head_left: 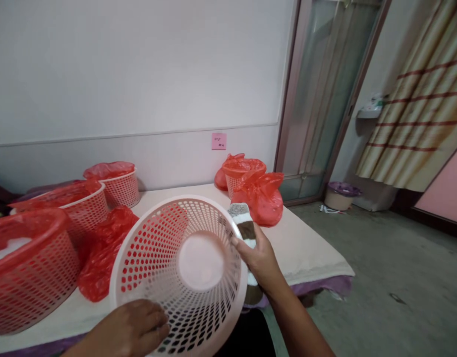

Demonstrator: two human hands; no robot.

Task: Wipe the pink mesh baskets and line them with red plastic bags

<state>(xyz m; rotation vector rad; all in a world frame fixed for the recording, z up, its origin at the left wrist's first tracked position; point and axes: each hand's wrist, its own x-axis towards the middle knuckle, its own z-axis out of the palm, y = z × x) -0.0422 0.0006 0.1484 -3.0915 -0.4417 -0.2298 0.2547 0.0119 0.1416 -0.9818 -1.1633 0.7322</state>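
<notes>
A whitish plastic basket [201, 260] with a perforated wall is tilted in front of me, its mouth turned toward me. Nothing lies inside it. My left hand [130, 327] reaches over the near left rim, fingers curled on the inner side; its thumb is hidden. My right hand [261, 258] grips the right rim, thumb on the edge. Between that palm and the basket's outer wall is a fuzzy striped cloth [247, 229] in grey, white and brown, partly covered by the hand.
Red-lined baskets [31, 277] stand at the left, near a crumpled red plastic bag [105, 253]. Farther back are an orange-rimmed basket [247, 166] and a full red bag [265, 203]. All rest on a white-covered bed [310, 243]. A small bin [340, 197] stands on the floor.
</notes>
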